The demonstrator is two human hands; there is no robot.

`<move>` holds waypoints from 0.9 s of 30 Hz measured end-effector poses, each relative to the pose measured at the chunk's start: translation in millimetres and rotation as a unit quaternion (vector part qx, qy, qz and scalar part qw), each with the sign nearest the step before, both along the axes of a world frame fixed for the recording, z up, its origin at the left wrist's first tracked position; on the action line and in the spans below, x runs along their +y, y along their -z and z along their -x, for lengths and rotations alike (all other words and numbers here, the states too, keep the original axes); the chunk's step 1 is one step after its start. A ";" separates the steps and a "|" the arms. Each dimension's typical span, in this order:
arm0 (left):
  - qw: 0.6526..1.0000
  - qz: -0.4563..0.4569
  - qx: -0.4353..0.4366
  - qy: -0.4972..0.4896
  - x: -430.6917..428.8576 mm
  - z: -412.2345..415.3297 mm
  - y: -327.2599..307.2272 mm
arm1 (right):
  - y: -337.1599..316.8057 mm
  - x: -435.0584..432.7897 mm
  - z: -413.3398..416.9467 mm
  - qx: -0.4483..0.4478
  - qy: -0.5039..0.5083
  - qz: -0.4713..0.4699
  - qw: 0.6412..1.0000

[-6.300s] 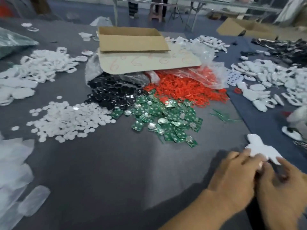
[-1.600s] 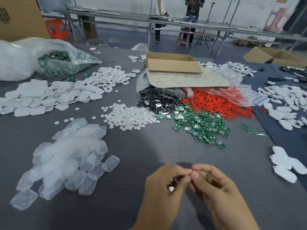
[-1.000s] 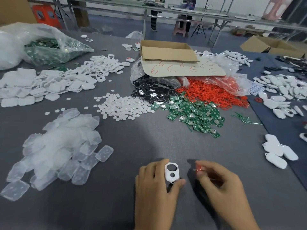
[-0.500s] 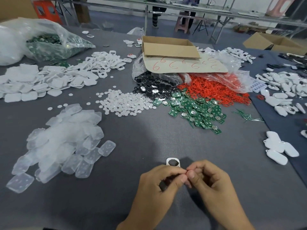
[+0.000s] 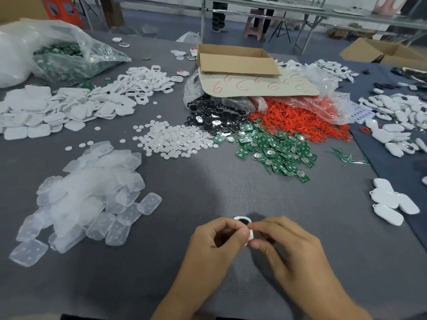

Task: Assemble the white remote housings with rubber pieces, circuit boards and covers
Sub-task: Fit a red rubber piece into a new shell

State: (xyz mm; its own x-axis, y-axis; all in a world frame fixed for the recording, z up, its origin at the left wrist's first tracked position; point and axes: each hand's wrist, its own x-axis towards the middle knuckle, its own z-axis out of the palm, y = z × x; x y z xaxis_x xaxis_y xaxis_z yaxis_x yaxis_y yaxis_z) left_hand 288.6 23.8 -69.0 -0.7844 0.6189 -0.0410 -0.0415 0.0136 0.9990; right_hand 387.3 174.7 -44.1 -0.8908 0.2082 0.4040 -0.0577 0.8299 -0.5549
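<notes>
Both hands, left (image 5: 217,241) and right (image 5: 284,245), pinch one white housing (image 5: 245,225); I note a dark, possibly open, window.

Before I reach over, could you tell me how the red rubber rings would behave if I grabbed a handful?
The thin red rubber rings lie looped and tangled, so they would probably flop and cling together. They look light, and strays would likely drop.

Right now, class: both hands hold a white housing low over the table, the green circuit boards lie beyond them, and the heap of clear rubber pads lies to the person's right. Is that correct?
Not quite. The head view shows the clear rubber pads on the person's left, not right. The rest stands: the left hand and right hand hold the white housing, with the green circuit boards beyond.
</notes>
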 end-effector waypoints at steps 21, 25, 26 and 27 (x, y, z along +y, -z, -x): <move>0.934 0.244 0.256 -0.049 6.4 14.5 33.0 | 2.9 19.1 45.6 -0.133 -0.004 0.011 0.991; 0.934 0.243 0.256 -0.055 6.9 14.5 32.4 | 4.7 21.6 48.8 -0.144 -0.012 0.001 0.989; 0.935 0.241 0.253 -0.055 7.0 14.5 32.0 | 3.6 23.7 51.0 -0.154 -0.009 0.019 0.988; 0.936 0.241 0.252 -0.055 7.1 14.3 31.8 | 1.9 26.8 54.5 -0.169 -0.004 0.047 0.985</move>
